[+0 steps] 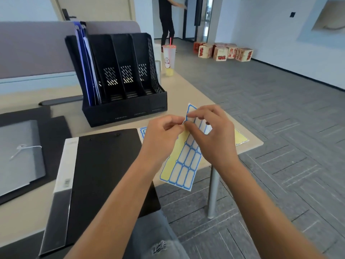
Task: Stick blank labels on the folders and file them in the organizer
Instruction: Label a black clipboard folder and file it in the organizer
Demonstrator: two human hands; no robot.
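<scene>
Hands meet above the right edge of the beige desk (220, 101) in my head view. My left hand (160, 133) pinches the upper left edge of a yellow-backed sheet of blue-bordered blank labels (183, 165), fingers curled narrow against the thumb. My right hand (211, 131) has thumb and forefinger pinched at a label near the sheet's top corner, the other fingers curled behind the sheet. The sheet hangs tilted, its lower end past the desk's near edge, over grey carpet.

A black flat folder with a white spine strip (97, 176) lies on the desk near the front edge, just left of my left forearm. Farther left, a grey string-tied document folder (20, 152) rests on black folders. A black mesh four-slot file organizer (123, 85) stands toward the back of the desk; blue and clear folders (87, 68) stand upright in its leftmost slot. More label sheets (240, 139) lie flat at the right edge, partly hidden by my hands. A clear plastic cup with a red straw (169, 58) stands behind the organizer.
</scene>
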